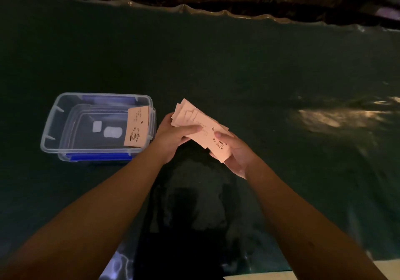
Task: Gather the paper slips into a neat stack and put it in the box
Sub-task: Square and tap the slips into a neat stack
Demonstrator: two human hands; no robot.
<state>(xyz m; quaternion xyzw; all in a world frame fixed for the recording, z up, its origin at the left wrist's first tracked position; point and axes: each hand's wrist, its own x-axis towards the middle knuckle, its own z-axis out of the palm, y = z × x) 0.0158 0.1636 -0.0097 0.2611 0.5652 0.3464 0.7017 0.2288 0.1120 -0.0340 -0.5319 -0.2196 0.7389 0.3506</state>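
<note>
a: where are the paper slips (200, 126)?

b: most sit in a loose, fanned bundle held above the dark green table (259, 63), just right of the box (52, 119). the left hand (173, 137) grips the bundle's far end, thumb lying across the top slip. the right hand (234, 154) cradles the near end from below, thumb pressed by the printed coffee cup.

a: so both hands are closed on the bundle?

b: yes, each one grasps it. the edges are uneven, corners sticking out at the far end.

a: and the box?

b: clear plastic, open, blue at its near and far sides. one slip (137, 127) leans inside against its right wall, tilted. two small white patches (112, 132) show at its bottom; what they are cannot be told.
</note>
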